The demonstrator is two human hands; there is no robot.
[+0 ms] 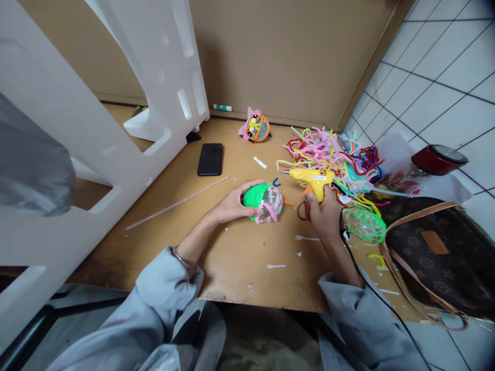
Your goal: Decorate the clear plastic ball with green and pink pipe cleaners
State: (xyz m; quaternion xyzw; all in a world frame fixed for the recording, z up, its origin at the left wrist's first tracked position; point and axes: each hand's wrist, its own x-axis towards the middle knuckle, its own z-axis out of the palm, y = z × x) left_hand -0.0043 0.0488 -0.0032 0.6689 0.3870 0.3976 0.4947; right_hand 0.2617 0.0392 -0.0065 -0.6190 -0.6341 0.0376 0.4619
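My left hand (231,205) is wrapped round a rounded craft piece (257,195), part bright green and part clear, with pale pink material on its right side and a loose pink strip curling off it. My right hand (325,214) grips the handle of a yellow hot glue gun (309,179), its nozzle pointing left above the table. A black cord trails from the gun past my right wrist. Beside that hand lie red-handled scissors (303,210), partly hidden. Between both hands is a short blue curved piece (276,182).
A tangled heap of pipe cleaners (328,149) lies at the back right. A brown handbag (441,252) and a green-wrapped clear piece (366,225) sit to the right. A black phone (210,159), a white stick (178,202) and a decorated mirror-like craft (256,126) are left and behind.
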